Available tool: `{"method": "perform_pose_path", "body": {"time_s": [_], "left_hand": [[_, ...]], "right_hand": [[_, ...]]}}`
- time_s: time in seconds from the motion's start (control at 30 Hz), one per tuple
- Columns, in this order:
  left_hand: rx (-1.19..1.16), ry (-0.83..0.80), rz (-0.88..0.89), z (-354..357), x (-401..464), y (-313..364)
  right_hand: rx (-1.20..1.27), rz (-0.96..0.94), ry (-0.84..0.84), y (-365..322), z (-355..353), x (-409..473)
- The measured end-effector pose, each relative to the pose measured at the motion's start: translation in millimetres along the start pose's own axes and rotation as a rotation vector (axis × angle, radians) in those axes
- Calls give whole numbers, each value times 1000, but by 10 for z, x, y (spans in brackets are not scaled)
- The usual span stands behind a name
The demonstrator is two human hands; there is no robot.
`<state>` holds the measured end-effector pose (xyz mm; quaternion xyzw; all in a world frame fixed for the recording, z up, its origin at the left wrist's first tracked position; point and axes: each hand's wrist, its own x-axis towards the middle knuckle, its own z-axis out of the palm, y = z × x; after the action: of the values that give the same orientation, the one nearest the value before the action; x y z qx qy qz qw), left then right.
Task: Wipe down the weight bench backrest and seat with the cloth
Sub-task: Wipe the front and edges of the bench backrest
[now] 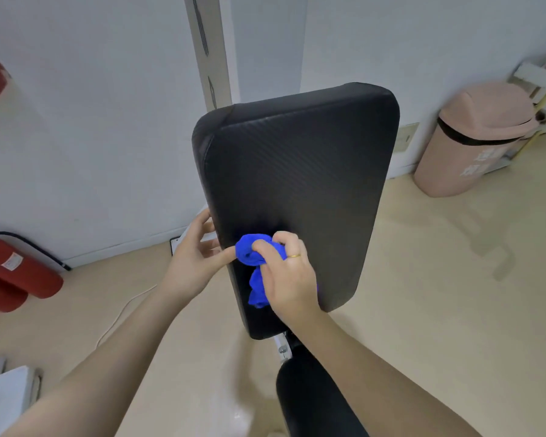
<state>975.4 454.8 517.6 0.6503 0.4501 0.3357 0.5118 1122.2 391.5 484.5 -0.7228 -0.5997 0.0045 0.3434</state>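
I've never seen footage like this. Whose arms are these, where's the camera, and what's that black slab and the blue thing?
No machine here: a person wears a camera on the head, looking down at their own arms. The black slab is the tilted backrest of a weight bench; its seat shows at the bottom. The right hand presses a bunched blue cloth against the lower backrest. The left hand is open, with its fingers at the backrest's left edge and its thumb touching the cloth. On the floor stand a pink bin and a red extinguisher.
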Motion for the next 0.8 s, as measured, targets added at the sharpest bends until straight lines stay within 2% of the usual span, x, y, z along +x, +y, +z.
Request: {"method": "perform_pose_path", "body": {"time_s": [0.07,0.1,0.17,0.23,0.3,0.4,0.47,0.57,0.63,0.7,0.8], "left_hand": [[-7,-21,-16,-27,1,-4],[-7,-30,-24,-48,9,-17],[-6,-15,-36,-52,9,-52],[5,-9,-45,-37,1,-62],[-5,-13,-46,-30,-3,-93],[-25,-9,-37,-17,-42,-132],[-27,3,-23,3,-56,-151],[-45,21,-12,33,-67,-163],[-54,21,-11,45,-72,-166],[-46,17,-6,59,-86,-159],[-44,14,-14,63,-93,-145]], "right_hand": [[-2,-216,-8,47,-43,31],[44,-222,7,132,-68,65],[141,-105,85,351,-203,196],[244,108,254,579,-360,354],[235,258,366,828,-495,471],[262,516,435,1106,-588,590],[283,573,460,1101,-579,603],[291,453,488,883,-395,470],[304,323,441,716,-194,279],[333,204,348,528,-18,70],[243,11,156,401,100,-109]]}}
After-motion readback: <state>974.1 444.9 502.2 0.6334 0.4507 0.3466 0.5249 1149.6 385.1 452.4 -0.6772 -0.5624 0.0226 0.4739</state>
